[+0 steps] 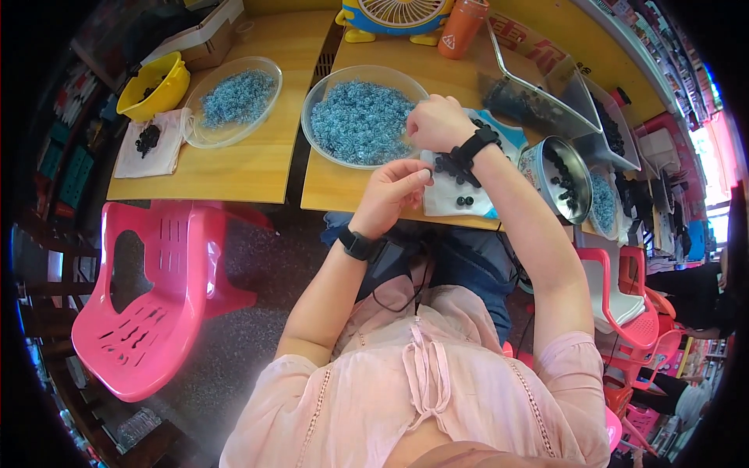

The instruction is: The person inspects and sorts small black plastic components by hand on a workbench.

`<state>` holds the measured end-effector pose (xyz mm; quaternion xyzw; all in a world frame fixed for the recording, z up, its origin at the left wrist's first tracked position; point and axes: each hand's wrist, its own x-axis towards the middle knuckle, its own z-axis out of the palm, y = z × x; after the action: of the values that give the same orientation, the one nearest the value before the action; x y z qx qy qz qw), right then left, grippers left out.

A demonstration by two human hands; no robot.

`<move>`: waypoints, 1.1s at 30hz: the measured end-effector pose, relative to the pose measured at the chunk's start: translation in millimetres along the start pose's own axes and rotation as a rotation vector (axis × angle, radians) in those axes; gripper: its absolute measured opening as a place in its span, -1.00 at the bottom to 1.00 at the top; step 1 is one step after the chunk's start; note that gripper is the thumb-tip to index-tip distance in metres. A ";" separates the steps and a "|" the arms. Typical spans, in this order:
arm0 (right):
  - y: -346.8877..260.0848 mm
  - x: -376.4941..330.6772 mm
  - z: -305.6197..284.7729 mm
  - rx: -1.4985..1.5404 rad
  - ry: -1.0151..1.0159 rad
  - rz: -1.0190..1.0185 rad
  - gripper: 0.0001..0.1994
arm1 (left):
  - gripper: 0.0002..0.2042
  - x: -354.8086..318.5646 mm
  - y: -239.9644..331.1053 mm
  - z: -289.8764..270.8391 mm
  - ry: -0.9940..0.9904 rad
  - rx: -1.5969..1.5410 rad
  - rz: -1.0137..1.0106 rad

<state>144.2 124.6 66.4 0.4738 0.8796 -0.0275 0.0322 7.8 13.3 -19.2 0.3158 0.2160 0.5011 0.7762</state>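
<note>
Tabletop (335,183): it was of yellow wood and carried the work in front of the person.
Round clear tray (307,117): it stood on the tabletop, ahead of the person, and was filled with a wide heap of small blue pieces (359,117).
White cloth (442,205): it lay by the near edge, just to the right of the tray, with loose black beads (464,201) on it.
Metal tin (530,165): it was to the right of the cloth and had more black beads inside.
Right hand (438,125): its grip was curled beside the right rim of the tray; the fingertips were hidden, so I could not tell whether it had hold of something.
Left hand (394,187): it was nearer to the body, and its grip was closed to a narrow pinch of thumb and forefinger.
Pinched dark bead (428,172): it sat between these two tips, near the cloth's left edge. No long axis could be read. The blue pieces lay ahead and to the left of it, with the right hand nearer to them.
</note>
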 end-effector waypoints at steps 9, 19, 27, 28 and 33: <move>-6.8 2.0 -3.5 0.073 -0.051 0.046 -0.79 | -0.79 -0.5 -0.9 1.0 -0.035 -0.013 0.069; -5.1 -87.6 -13.1 1.081 0.198 0.132 -0.81 | -0.77 -5.2 0.1 4.4 -0.030 0.069 0.109; -24.6 -130.9 8.2 1.383 0.292 0.168 -0.84 | -0.77 -9.7 -10.9 14.0 -0.021 0.029 0.127; -25.0 -134.5 6.8 1.390 0.301 0.172 -0.84 | -0.77 -10.5 -10.8 16.5 -0.024 0.037 0.120; -26.1 -148.8 12.9 1.476 0.358 0.223 -0.86 | -0.76 -13.6 -7.6 30.9 -0.030 0.106 0.137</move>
<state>204.4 -14.5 66.4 0.4556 0.5721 -0.5271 -0.4328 27.2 -9.9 -2.5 0.3780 0.2086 0.5361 0.7254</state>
